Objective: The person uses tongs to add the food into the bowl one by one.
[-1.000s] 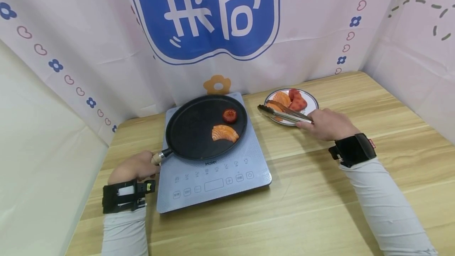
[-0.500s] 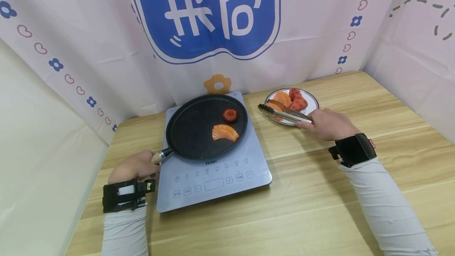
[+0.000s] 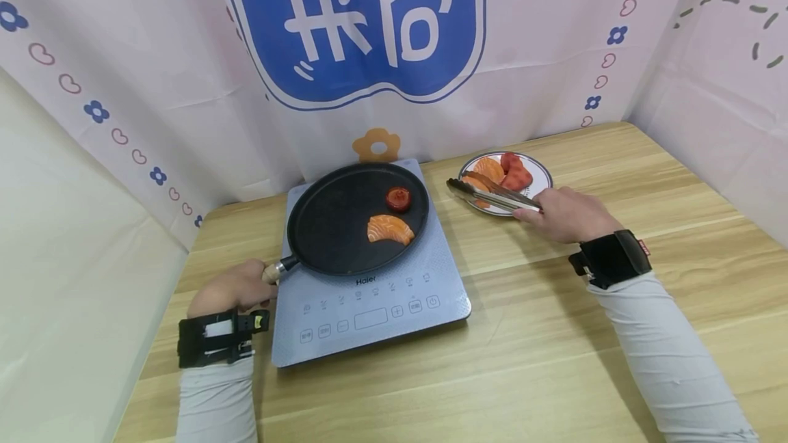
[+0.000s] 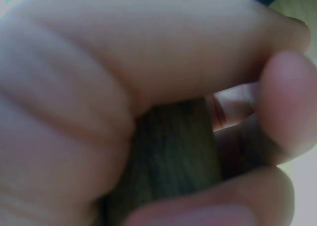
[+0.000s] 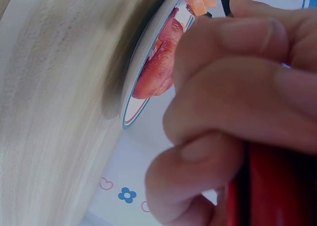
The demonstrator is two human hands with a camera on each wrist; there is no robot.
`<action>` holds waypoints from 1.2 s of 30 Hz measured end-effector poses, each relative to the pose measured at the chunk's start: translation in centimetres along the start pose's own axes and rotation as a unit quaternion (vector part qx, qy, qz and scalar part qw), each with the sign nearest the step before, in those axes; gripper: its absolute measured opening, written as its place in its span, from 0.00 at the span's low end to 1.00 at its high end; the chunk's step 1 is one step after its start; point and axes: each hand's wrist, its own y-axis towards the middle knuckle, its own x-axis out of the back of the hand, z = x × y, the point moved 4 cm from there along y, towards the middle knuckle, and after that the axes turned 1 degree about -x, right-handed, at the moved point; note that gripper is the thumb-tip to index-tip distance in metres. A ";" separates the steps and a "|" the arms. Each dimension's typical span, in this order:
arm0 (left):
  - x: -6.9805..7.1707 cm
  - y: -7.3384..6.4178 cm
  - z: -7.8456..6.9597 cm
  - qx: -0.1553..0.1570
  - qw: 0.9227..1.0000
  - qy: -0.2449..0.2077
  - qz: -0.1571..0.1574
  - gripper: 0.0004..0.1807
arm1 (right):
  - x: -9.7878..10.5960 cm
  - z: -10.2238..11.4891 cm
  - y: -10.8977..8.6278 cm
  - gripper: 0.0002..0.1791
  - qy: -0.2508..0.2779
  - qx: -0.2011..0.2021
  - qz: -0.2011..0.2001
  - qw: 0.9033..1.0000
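Note:
My left hand point(image 3: 230, 286) grips the wooden handle point(image 3: 271, 273) of a round black frying pan point(image 3: 332, 224); the left wrist view shows fingers and thumb curled round that handle point(image 4: 173, 146). In the pan lie an orange salmon slice point(image 3: 390, 230) and a round red piece point(image 3: 398, 199), like a tomato half. My right hand point(image 3: 566, 214) holds metal tongs point(image 3: 505, 202) low across a small white plate point(image 3: 542, 175). Their spread tips straddle one salmon slice point(image 3: 474, 184). Behind it sit another salmon slice point(image 3: 489, 168) and a reddish wing-shaped meat piece point(image 3: 516, 178), also in the right wrist view point(image 5: 161, 67).
The pan stands on a grey induction cooktop point(image 3: 369, 333) with touch controls along its front. Everything rests on a wood-grain table point(image 3: 523, 361). A printed curtain point(image 3: 185, 87) hangs close behind, and pale fabric point(image 3: 739, 87) borders the right side.

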 end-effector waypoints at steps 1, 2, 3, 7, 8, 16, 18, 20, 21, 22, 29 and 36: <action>0.0 0.0 0.0 -0.001 1.000 0.000 0.001 0.06 | 0.0 0.0 0.0 0.29 -0.001 -0.001 0.000 1.000; 0.0 0.0 0.0 0.001 1.000 0.000 0.002 0.06 | 0.0 0.0 0.0 0.28 -0.002 -0.001 0.000 1.000; 0.0 0.0 0.0 0.000 1.000 0.001 0.002 0.06 | 0.0 -0.1 0.0 0.29 -0.002 -0.001 0.000 1.000; 0.1 0.0 -0.1 0.002 1.000 0.001 0.003 0.06 | 0.0 -0.1 0.0 0.29 -0.003 -0.002 0.000 1.000; 0.1 0.0 -0.1 0.001 1.000 0.001 0.002 0.06 | 0.0 -0.1 0.1 0.29 -0.002 -0.002 0.000 1.000; 0.1 0.0 -0.1 0.004 1.000 0.006 0.000 0.06 | 0.0 0.0 0.1 0.29 -0.001 -0.003 0.001 1.000; 0.1 0.1 -0.1 0.002 1.000 0.008 -0.001 0.06 | 0.1 0.0 0.0 0.29 0.000 -0.003 0.001 1.000; 0.1 0.1 -0.1 0.002 1.000 0.008 -0.001 0.06 | 0.1 0.0 0.0 0.29 0.000 -0.003 0.001 1.000; 0.1 0.1 -0.1 0.000 1.000 0.008 -0.001 0.06 | 0.1 0.0 0.0 0.29 -0.001 -0.003 0.001 1.000; 0.1 0.1 -0.1 -0.002 1.000 0.007 -0.001 0.06 | 0.1 0.1 0.0 0.29 -0.001 -0.003 0.000 1.000; 0.1 0.1 -0.1 0.001 1.000 0.006 0.000 0.06 | 0.1 0.1 0.0 0.28 -0.002 0.000 -0.006 1.000; 0.1 -0.1 -0.1 0.003 1.000 0.005 -0.001 0.06 | 0.1 0.2 0.0 0.29 -0.011 0.001 -0.010 1.000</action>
